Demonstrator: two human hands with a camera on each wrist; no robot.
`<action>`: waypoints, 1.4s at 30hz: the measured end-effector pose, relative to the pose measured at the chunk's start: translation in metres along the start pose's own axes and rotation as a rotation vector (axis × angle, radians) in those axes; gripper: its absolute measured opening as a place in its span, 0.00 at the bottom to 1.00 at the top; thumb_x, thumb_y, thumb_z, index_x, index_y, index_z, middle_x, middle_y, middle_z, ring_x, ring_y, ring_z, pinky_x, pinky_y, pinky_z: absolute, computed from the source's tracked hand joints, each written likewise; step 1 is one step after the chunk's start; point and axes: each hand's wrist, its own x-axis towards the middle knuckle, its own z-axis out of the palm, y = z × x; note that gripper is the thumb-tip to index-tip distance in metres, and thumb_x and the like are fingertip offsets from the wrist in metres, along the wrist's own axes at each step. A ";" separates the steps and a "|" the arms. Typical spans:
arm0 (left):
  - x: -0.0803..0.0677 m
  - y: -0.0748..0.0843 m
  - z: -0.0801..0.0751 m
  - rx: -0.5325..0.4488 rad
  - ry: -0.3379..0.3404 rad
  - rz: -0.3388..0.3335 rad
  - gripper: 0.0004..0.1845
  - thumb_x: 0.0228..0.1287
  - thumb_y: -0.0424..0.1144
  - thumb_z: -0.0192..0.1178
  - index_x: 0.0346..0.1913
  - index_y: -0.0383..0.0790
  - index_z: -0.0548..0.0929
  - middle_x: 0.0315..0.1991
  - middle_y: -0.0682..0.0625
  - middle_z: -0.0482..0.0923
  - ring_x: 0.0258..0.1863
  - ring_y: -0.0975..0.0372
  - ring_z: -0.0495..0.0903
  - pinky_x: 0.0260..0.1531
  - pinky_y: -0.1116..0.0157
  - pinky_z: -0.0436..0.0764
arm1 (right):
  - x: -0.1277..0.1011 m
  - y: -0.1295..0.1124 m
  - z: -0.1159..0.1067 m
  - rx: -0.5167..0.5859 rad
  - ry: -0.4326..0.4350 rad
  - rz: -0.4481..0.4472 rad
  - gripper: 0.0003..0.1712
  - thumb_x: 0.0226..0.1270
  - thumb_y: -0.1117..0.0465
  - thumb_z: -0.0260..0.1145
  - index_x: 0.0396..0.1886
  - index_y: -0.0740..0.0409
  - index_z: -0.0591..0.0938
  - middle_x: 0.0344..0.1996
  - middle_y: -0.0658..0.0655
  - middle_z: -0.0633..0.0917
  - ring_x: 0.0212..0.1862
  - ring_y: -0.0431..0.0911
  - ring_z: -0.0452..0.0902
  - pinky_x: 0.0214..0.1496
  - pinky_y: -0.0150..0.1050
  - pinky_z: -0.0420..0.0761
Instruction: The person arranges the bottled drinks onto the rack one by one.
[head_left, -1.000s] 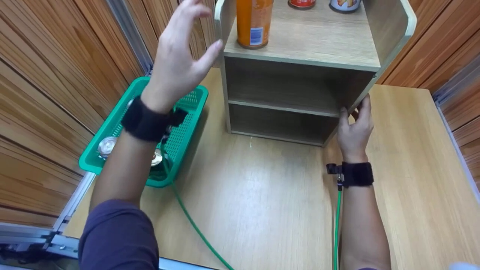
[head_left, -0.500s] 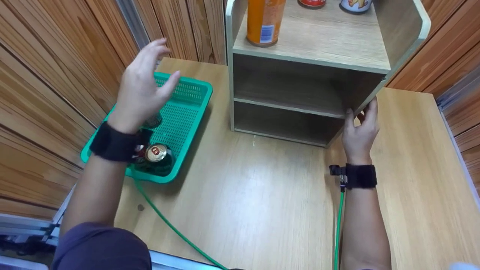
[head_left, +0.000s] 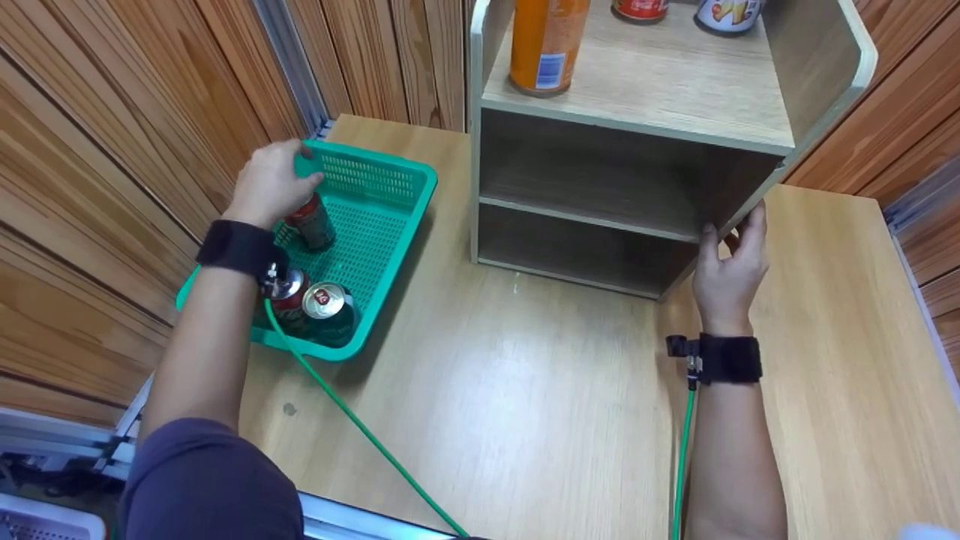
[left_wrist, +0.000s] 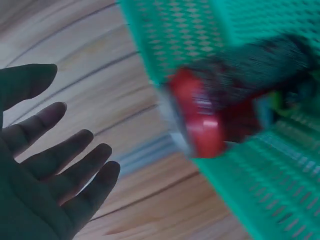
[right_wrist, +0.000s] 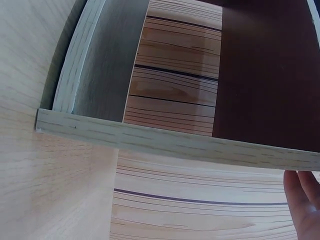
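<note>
My left hand hovers over the far left corner of a green mesh basket, just above an upright dark red can. In the left wrist view its fingers are spread and hold nothing, with the blurred red can beyond them. Two more cans stand at the basket's near end. My right hand grips the front edge of the right side panel of a wooden shelf unit, thumb inside and fingers outside. Its fingertips show below the shelf board.
On the shelf's top level stand an orange can, a red can and another can. The two lower compartments hold nothing. Green cables trail from both wrists across the wooden table. Wooden wall panels close in the left and back.
My left hand has come down from beside the shelf's top level, moving left and into the basket above the upright can. The right hand has kept its grip on the shelf.
</note>
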 end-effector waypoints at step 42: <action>-0.019 0.038 -0.014 0.073 -0.055 0.059 0.25 0.55 0.44 0.60 0.58 0.50 0.73 0.47 0.40 0.74 0.37 0.49 0.72 0.32 0.55 0.72 | -0.002 -0.001 -0.002 0.008 0.017 -0.018 0.34 0.58 0.71 0.59 0.64 0.54 0.62 0.57 0.48 0.71 0.55 0.41 0.69 0.50 0.36 0.74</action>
